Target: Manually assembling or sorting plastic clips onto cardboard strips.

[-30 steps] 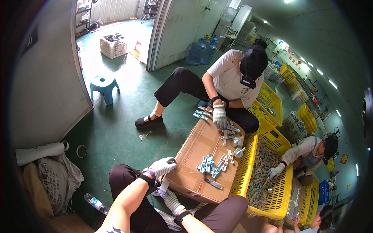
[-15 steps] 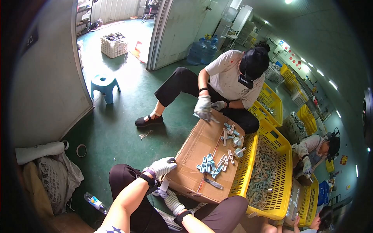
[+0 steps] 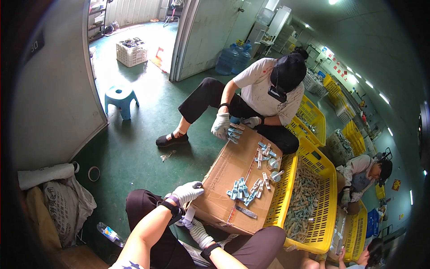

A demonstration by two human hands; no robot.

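My left hand, in a striped white glove, is at the near left corner of a cardboard box. Its fingers are curled, and whatever lies inside them is hidden. Just below, my right hand, gloved too, is closed beside a pale white piece; its grip is partly covered. On the box lie blue plastic clips, pale clips, a flat grey blade-like piece and two round metal pieces with stems. Across the box, a co-worker's gloved hand is beside more blue clips.
A yellow crate full of clips stands against the box's right side. At left are a blue stool, a plastic bottle, a tape roll and a white sack. Another co-worker sits at right.
The co-worker's hand across the box has moved left, and blue clips now show beside it at the far edge. The co-worker at right has lowered a hand. My hands have stayed put.
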